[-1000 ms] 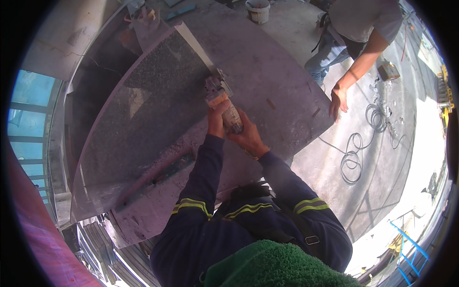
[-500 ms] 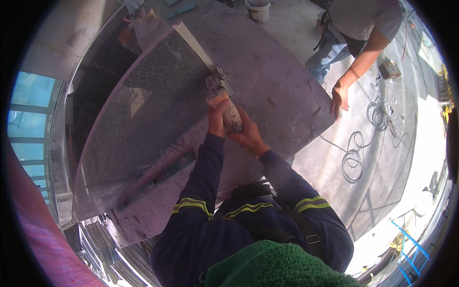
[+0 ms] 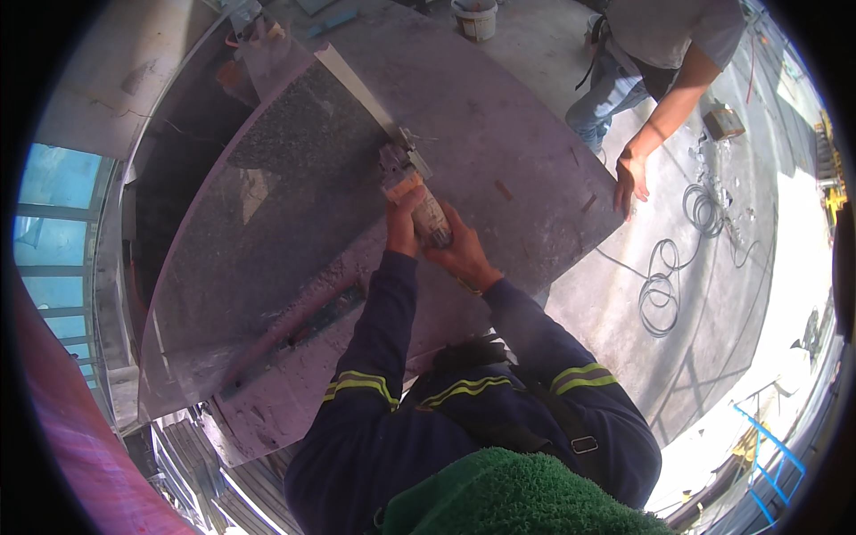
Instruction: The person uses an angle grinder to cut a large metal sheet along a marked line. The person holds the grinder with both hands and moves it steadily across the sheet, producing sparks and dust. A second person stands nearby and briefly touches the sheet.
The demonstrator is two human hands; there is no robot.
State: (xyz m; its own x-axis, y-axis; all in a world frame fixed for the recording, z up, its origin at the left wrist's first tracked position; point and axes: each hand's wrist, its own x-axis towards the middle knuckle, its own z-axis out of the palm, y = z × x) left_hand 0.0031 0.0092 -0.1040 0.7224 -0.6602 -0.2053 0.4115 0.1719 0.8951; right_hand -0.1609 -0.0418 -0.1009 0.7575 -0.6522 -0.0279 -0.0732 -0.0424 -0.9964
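My left hand is wrapped around the orange collar of a dusty angle grinder. My right hand grips the rear of its body. The grinder's head sits at the straight edge of a dark speckled stone slab with a curved outer edge, where a pale strip runs up to the slab's far tip. Beneath lies a large dusty board. A long bar-like object lies along the slab's near edge. The grinder's disc is hard to make out.
A co-worker's hand rests at the board's right edge. Coiled cable, a small box and a white bucket lie on the concrete floor beyond. Blue metal frames stand at lower right, pink sheeting at left.
The grinder and both my hands have shifted very slightly up and left in the picture, along with a slight shift of the whole view. Both grips are the same.
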